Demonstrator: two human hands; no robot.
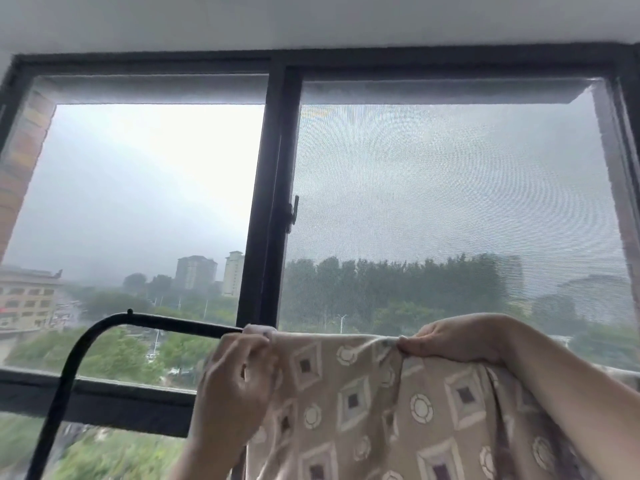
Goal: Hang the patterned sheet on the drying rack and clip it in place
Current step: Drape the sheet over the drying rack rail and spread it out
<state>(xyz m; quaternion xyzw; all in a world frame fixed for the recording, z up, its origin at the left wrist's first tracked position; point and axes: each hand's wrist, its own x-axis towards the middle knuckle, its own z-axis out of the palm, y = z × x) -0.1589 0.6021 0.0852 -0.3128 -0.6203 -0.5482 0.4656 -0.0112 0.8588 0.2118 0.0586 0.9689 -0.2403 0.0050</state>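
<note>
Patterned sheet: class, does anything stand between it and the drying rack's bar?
Nothing visible does. The left hand and right hand pinch the patterned sheet at its top edge, level with the drying rack's bar, which runs bare to the left.

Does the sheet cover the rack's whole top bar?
No, the drying rack's black bar shows bare left of the patterned sheet.

No legible text, label, brand or number anywhere. Red sign strip (5, 310) on the distant building (29, 294) at far left, too small and blurred to read. On the patterned sheet (363, 403), only printed diamonds and rings, no lettering.
</note>
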